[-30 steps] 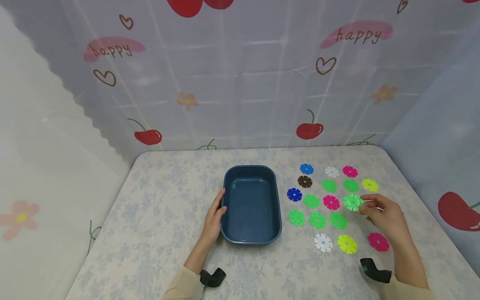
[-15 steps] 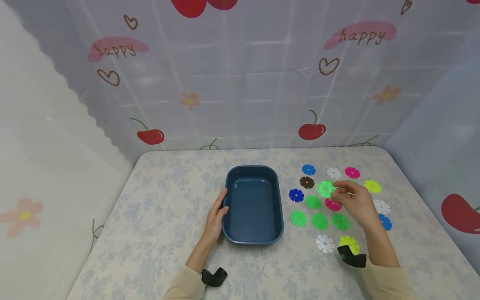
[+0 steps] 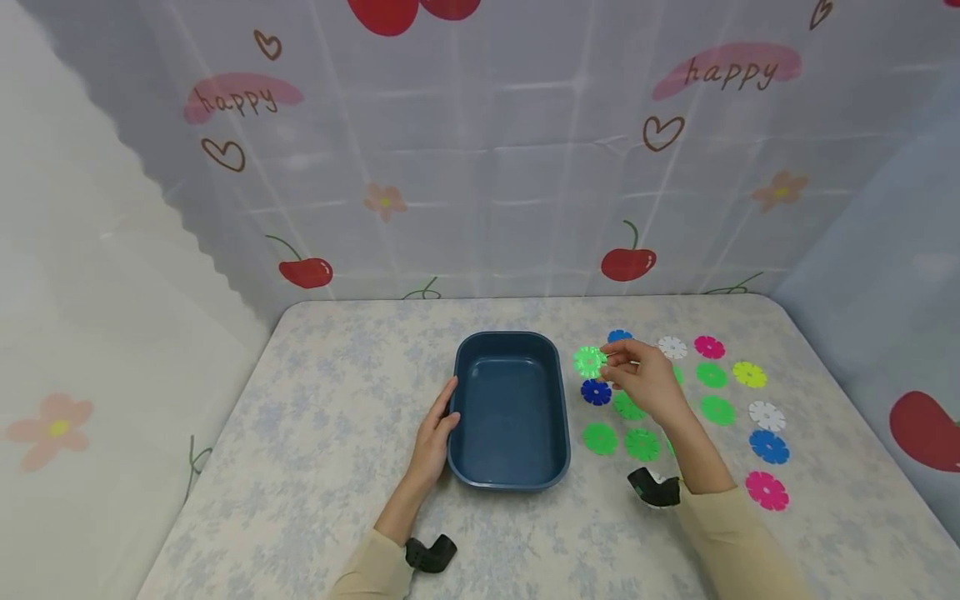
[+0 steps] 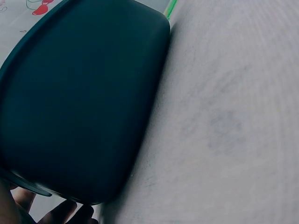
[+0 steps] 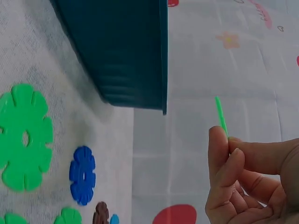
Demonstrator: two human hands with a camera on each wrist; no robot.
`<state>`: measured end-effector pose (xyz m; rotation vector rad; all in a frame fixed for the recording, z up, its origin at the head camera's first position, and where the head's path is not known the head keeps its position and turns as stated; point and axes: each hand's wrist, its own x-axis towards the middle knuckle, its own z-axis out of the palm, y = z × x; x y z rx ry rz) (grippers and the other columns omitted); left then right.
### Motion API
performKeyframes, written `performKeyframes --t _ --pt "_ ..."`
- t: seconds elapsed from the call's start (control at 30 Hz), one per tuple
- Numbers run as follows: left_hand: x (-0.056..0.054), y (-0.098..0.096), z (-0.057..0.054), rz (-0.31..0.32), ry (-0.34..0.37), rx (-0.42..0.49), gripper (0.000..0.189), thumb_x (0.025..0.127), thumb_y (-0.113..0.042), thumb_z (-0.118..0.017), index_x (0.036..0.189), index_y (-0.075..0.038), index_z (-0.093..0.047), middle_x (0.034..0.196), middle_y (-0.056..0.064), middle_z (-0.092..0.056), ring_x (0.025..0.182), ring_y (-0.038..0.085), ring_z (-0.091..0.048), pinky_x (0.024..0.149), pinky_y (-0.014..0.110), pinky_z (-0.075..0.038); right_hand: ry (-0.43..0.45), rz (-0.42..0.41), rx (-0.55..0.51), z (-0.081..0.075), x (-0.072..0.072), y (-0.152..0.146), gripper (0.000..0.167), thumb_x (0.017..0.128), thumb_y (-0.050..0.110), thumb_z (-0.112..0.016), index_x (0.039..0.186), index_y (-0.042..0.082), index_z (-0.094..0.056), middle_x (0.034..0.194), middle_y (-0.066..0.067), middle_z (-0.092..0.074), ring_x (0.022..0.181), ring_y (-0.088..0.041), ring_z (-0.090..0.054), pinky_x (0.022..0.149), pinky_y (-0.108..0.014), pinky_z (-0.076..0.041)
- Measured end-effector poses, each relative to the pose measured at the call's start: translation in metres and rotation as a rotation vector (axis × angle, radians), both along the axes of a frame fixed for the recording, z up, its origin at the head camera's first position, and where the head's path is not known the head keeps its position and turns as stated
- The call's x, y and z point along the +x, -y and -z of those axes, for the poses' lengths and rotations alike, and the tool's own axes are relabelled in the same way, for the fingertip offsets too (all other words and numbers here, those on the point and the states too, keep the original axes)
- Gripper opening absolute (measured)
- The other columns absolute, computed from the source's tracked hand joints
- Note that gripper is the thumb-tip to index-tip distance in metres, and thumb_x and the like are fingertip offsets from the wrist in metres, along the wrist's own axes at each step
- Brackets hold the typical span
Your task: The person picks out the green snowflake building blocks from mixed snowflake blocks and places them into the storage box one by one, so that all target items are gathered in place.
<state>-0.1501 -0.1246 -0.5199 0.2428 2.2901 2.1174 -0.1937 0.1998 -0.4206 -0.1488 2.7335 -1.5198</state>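
Note:
A dark blue rectangular bin stands on the table, its inside bare. My left hand holds its left side, thumb at the rim and fingers along the outer wall; fingertips also show below the rim in the left wrist view. Just right of the bin, my right hand pinches a green flower-shaped plastic disc by its edge between thumb and fingers. The right wrist view shows that disc edge-on, raised above the table. Under the hand lie a dark blue disc and a green disc, with others partly hidden.
Several more notched discs lie flat on the right half of the table, including a pink disc, a light blue disc and a yellow disc. A printed curtain hangs behind the table.
My right hand has carried the green disc left from the right side of the spread to near the bin's right edge. My left hand has kept its hold on the bin.

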Motion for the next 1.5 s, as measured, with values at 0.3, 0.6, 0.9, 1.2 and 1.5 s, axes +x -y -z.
performKeyframes --t 0.3,0.6,0.9,1.2,1.5 --pt "0.000 0.000 0.000 0.012 0.016 0.024 0.051 0.106 -0.017 -0.037 0.156 -0.017 -0.029 0.164 0.004 -0.020 0.152 0.024 -0.014 0.120 0.052 -0.017 0.063 -0.120 -0.060 0.004 -0.026 0.039 0.027 0.093 0.001 -0.061 0.119 -0.004 -0.060 0.091 -0.016 -0.060 0.087 -0.037 -0.071 0.074 -0.046 -0.059" --pt "0.000 -0.001 -0.002 -0.004 0.029 0.000 0.050 0.105 -0.017 -0.038 0.155 -0.021 -0.031 0.163 -0.001 -0.022 0.151 0.019 -0.015 0.121 0.048 -0.017 0.108 -0.214 -0.056 0.008 -0.044 0.074 0.028 0.093 -0.002 -0.057 0.121 -0.006 -0.057 0.093 -0.019 -0.059 0.085 -0.031 -0.072 0.069 -0.035 -0.060" --pt "0.001 -0.002 -0.001 -0.014 0.023 -0.006 0.051 0.105 -0.015 -0.038 0.155 -0.017 -0.030 0.163 0.003 -0.022 0.152 0.023 -0.015 0.120 0.050 -0.018 0.127 -0.296 -0.044 0.016 -0.055 0.101 0.030 0.093 -0.004 -0.058 0.122 -0.010 -0.055 0.096 -0.024 -0.061 0.087 -0.036 -0.070 0.077 -0.043 -0.059" --pt "0.000 0.000 -0.002 -0.018 0.011 -0.009 0.050 0.105 -0.016 -0.038 0.155 -0.018 -0.031 0.163 0.004 -0.022 0.151 0.023 -0.017 0.120 0.050 -0.019 0.176 -0.391 -0.178 0.059 -0.081 0.105 0.030 0.093 0.008 -0.063 0.122 0.000 -0.058 0.095 -0.016 -0.063 0.087 -0.024 -0.071 0.075 -0.033 -0.057" --pt "0.000 0.000 0.000 -0.003 0.003 -0.015 0.051 0.105 -0.016 -0.038 0.155 -0.016 -0.029 0.163 0.006 -0.021 0.151 0.024 -0.015 0.121 0.042 -0.019 0.307 -0.269 -0.150 0.050 -0.070 0.121 0.029 0.092 -0.001 -0.061 0.120 -0.006 -0.057 0.093 -0.017 -0.063 0.085 -0.028 -0.071 0.074 -0.034 -0.059"
